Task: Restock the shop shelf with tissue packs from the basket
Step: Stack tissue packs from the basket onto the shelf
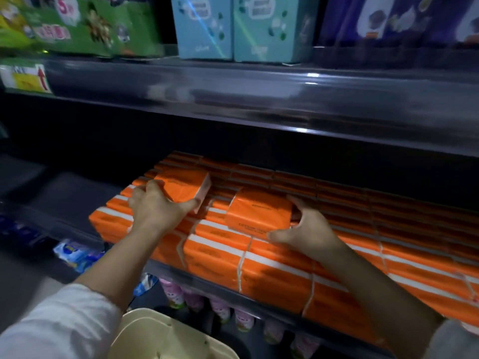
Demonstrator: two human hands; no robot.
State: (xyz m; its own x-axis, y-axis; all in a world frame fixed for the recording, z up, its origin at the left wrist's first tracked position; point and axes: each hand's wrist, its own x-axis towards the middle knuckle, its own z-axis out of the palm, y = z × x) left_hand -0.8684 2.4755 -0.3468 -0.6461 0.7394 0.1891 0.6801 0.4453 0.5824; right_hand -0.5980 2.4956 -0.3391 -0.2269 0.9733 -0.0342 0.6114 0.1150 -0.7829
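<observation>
Under my left fingers, head view: an orange tissue pack point(186, 187) sits tilted on the stocked rows. My left hand point(155, 208) grips it, fingers curled over its left edge and thumb on its near right corner.
Right hand point(308, 229): clamped on a second tissue pack point(259, 211), thumb along the near edge and fingers hooked over the far right side. It lies just right of the left thumb and a little nearer to me.
Stocked rows point(272, 268): bundles of the same orange packs, directly beneath both sets of fingers and running far to the right of them. They come right to the shelf lip point(197, 278).
Bare shelf: the dark gap to the left of my left fingers looks like the only free floor space.
Basket point(160, 335): cream, below my left forearm. I cannot tell whether any packs remain in it.
Below the fingers: pink bottles point(220, 307) and blue packets point(75, 252) on the lower level.
Above the fingers: the upper shelf rail point(233, 99) leaves little room over the stack.
Risk, sliding: I judge the wrap to be slick, so a pack set down tilted could slide forward off the rows onto the bottles.
Risk, knuckles: lifting either hand too high would knock it against the rail and loosen my grip.
Risk, collision: the two packs are close together, and pushing both in at once could jam their corners.
</observation>
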